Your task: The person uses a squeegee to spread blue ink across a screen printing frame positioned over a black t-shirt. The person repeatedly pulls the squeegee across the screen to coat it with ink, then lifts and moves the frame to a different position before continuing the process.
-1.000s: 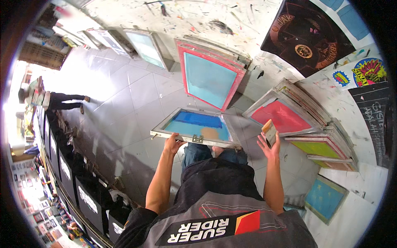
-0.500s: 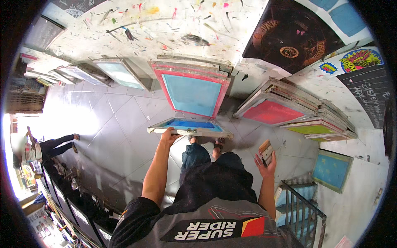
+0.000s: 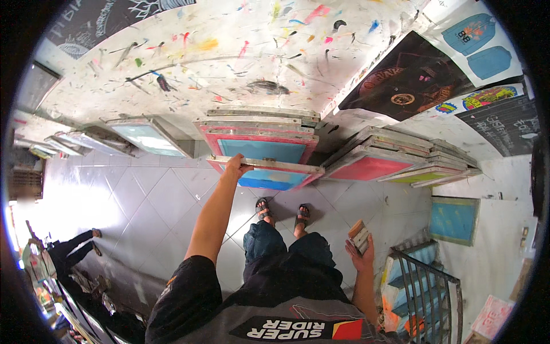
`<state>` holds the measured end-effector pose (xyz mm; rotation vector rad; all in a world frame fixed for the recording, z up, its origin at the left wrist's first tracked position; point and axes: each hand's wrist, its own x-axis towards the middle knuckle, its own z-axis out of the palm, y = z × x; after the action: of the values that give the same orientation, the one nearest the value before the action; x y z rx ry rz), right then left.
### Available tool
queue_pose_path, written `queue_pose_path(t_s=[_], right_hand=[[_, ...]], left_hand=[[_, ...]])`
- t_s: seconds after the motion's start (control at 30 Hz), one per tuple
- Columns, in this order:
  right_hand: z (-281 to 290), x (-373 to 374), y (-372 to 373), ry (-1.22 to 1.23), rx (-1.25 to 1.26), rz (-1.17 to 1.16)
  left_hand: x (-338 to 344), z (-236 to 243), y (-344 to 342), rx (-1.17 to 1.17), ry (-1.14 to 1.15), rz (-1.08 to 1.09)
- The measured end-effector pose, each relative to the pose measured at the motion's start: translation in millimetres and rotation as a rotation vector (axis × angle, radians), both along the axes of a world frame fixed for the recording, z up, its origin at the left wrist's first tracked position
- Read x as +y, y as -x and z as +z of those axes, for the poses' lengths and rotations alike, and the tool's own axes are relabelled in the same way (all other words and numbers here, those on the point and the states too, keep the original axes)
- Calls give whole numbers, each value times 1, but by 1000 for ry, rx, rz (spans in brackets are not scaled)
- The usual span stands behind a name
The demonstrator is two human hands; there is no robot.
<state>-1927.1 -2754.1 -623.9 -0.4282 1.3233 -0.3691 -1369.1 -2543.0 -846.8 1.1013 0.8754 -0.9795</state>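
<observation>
Two hands are engaged. The left hand (image 3: 234, 167) has its grip closed on the top rail of a blue-mesh screen frame (image 3: 269, 174), which leans against stacked frames (image 3: 259, 137) at the paint-splattered wall (image 3: 229, 63). The right hand (image 3: 360, 252) has its grip wrapped around a small wooden block (image 3: 360, 235) above the tiled floor (image 3: 154, 200).

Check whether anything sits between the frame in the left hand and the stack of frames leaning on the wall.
Nothing visible does. The left hand grips the top edge of the blue-mesh frame, which sits right in front of the stack of frames against the paint-spattered wall. The right hand holds a small block well clear, near the railing.
</observation>
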Motion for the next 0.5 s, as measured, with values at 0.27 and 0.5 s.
queue_pose_path(t_s=[0.27,0.5], right_hand=[[-3,66,19,-35,102,-196],[-3,100,50,31,52,-258]], left_hand=[[-19,-38,-69,-71,63,-136],[-18,-8,-73,-1414,-267,-1281]])
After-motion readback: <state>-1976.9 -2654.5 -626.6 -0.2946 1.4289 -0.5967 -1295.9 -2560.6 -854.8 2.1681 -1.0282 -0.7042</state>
